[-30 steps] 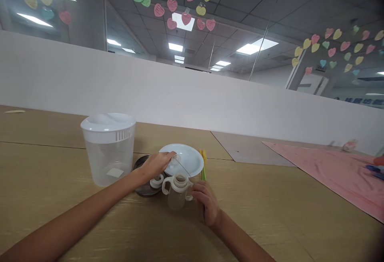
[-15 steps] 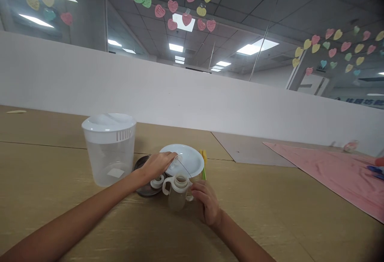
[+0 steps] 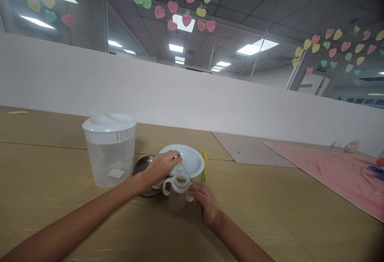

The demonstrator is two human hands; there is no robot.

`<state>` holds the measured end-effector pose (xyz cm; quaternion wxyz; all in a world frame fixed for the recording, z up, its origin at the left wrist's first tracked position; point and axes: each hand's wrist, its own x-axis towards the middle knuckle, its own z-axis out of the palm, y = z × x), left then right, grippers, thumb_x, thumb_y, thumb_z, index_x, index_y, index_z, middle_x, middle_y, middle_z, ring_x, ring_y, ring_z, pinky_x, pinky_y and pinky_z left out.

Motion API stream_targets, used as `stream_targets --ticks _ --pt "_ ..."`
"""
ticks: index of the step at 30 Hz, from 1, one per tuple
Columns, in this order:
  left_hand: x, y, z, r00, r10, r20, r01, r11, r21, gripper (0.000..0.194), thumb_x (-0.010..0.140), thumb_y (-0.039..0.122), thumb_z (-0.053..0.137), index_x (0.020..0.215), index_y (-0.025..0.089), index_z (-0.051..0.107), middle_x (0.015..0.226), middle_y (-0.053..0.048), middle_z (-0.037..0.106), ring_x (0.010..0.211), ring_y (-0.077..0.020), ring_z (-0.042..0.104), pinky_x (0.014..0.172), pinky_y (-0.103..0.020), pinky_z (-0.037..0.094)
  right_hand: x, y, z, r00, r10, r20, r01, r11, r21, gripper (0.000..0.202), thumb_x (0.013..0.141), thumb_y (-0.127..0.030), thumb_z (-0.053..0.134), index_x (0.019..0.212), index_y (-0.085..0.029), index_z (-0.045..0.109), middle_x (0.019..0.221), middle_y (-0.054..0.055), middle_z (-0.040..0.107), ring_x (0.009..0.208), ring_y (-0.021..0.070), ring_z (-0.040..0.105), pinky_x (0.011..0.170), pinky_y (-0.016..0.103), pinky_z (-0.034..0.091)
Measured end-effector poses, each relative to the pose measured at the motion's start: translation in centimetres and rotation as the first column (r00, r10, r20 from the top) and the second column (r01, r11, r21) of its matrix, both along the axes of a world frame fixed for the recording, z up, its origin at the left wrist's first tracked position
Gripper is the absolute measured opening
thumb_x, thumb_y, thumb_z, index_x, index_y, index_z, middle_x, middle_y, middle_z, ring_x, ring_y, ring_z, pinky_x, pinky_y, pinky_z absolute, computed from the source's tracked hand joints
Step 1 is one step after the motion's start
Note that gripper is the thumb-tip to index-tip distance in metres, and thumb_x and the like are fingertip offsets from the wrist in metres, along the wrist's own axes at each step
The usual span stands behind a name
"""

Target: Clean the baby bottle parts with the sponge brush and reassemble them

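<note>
A translucent baby bottle [image 3: 177, 199] with white side handles and an uncapped mouth stands on the table. Above and behind its mouth, my left hand [image 3: 162, 165] is closed, fingertips pinching a small clear piece [image 3: 180, 167] that looks like a bottle teat. From that piece a thin wire-like rod [image 3: 186, 171] slants down to the fingertips of my right hand [image 3: 207, 204]. These fingers are curled beside the bottle's neck and right handle, and seem to pinch the rod. A white plate [image 3: 193, 160] lies just behind. Under my left wrist is a dark metal dish [image 3: 141, 167], partly covered.
A tall clear bucket with a white lid [image 3: 109, 150] stands left of the dish. A yellow and green brush-like item [image 3: 204, 166] lies beside the plate. Pink cloth [image 3: 324, 170] covers the table's right side, and a white wall [image 3: 180, 94] runs along the back.
My left fingertips have shifted slightly right with the clear piece, nearer above the bottle's mouth. My right hand has moved slightly left, and the bottle stays put.
</note>
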<state>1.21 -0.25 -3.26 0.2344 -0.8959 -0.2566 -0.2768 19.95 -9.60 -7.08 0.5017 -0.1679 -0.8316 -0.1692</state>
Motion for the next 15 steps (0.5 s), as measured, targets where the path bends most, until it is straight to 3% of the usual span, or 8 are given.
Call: stream_targets --ticks 9,15 --pt "0.4 -0.8 0.3 0.992 -0.085 0.094 0.080 0.995 0.054 0.021 0.083 0.008 0.046 0.098 0.019 0.054 0.101 -0.003 0.059 0.083 -0.0147 0.055 0.061 -0.023 0.041 0.1 0.1 -0.3 0.999 -0.034 0.007 0.034 0.999 0.028 0.025 0.086 -0.006 0.038 0.108 -0.013 0.049 0.088 0.012 0.063 0.082 0.0187 0.058 0.064 0.033 0.051" --pt "0.7 -1.7 0.7 0.991 -0.113 0.070 0.107 0.991 0.078 0.018 0.085 0.010 0.044 0.096 0.019 0.054 0.093 -0.003 0.059 0.077 -0.0138 0.055 0.060 -0.023 0.040 0.3 0.3 -0.8 1.000 -0.032 -0.001 0.032 0.999 0.020 0.027 0.087 -0.006 0.038 0.111 -0.014 0.047 0.092 0.013 0.063 0.087 0.0193 0.057 0.067 0.034 0.051"
